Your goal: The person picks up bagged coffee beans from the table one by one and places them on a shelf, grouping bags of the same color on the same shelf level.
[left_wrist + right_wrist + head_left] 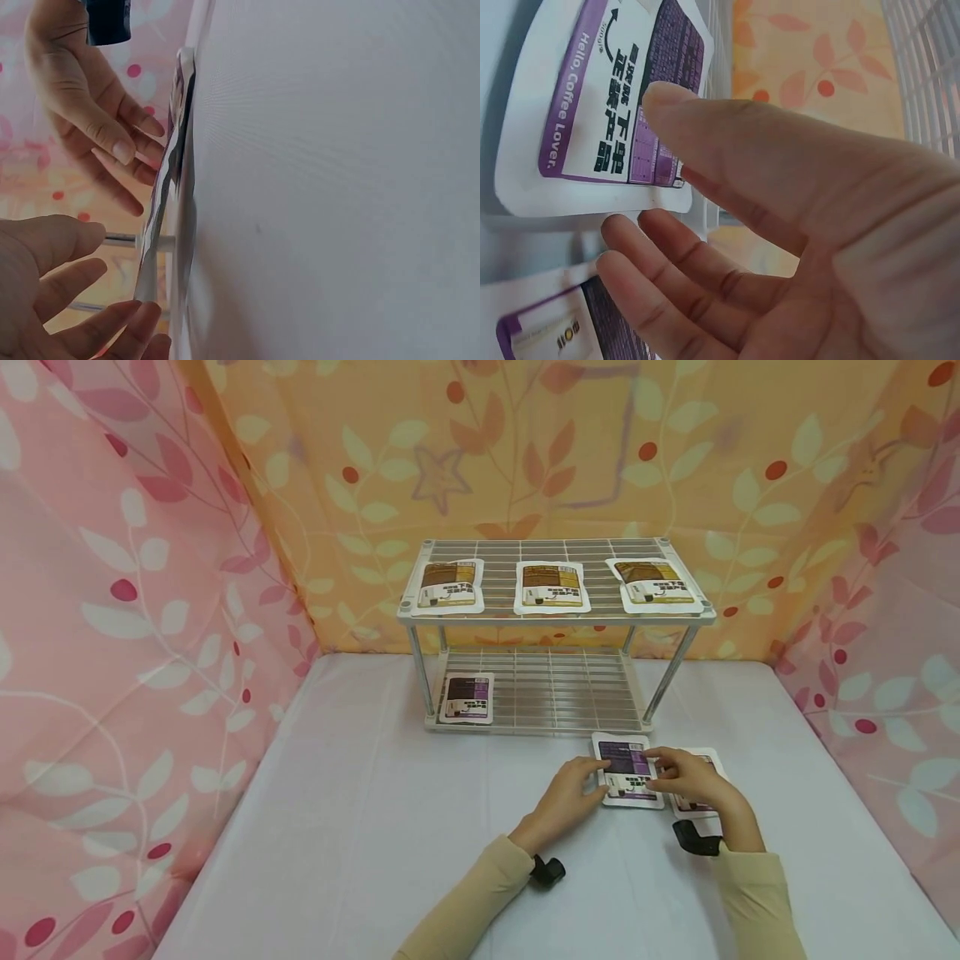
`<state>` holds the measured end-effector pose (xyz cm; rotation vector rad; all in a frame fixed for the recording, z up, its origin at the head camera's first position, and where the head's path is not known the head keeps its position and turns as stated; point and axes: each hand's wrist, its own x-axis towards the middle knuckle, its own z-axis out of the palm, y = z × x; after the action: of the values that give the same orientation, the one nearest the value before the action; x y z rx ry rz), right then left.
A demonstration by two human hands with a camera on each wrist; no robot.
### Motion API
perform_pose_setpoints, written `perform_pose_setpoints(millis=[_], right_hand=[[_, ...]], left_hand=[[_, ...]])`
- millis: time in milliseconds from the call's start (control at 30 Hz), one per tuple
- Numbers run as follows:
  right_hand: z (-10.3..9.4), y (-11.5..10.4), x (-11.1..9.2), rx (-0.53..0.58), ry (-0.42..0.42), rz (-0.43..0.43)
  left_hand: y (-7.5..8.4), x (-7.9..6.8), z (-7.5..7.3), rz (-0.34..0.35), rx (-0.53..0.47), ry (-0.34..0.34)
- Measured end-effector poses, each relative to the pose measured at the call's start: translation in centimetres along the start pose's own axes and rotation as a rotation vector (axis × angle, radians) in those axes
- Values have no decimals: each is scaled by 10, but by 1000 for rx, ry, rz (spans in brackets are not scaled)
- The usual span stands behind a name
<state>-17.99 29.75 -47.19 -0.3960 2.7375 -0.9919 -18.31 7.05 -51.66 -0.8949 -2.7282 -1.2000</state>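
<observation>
A white packet with a purple label [626, 768] lies before the rack's right front corner; the right wrist view shows "Hello, Coffee Lover." on its label [592, 97]. My left hand [566, 802] is at its left side, fingertips right at the edge and thumb apart from the fingers. On the opposite side, my right hand [693, 781] has its thumb over the packet's face and its loosely bent fingers beside the border. A second purple-labelled packet [692, 810] lies on the table, partly hidden under my right hand.
A two-tier white wire rack [555, 689] stands at the back of the table [360, 827]. On its top tier sit a left brown-yellow packet [450, 587], a middle one [552, 587] and a right one [658, 585]. Another purple-labelled packet [467, 698] rests on the lower tier's left.
</observation>
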Motion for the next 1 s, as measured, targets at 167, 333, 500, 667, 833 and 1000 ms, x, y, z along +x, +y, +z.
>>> perform_pose_setpoints(millis=[167, 333, 500, 667, 833, 1000], right_hand=[[2, -2, 6, 30, -16, 17], [3, -7, 8, 24, -28, 37], [2, -10, 10, 23, -27, 53], [2, -12, 14, 19, -9, 12], [4, -16, 19, 78, 2, -32], [10, -18, 24, 115, -3, -61]], left_hand=[[-2, 0, -4, -17, -11, 1], [-3, -2, -8, -26, -30, 6], [-5, -3, -11, -31, -45, 13], [-9, -4, -13, -45, -34, 30], [-13, -3, -16, -65, -6, 48], [-18, -3, -20, -84, -18, 61]])
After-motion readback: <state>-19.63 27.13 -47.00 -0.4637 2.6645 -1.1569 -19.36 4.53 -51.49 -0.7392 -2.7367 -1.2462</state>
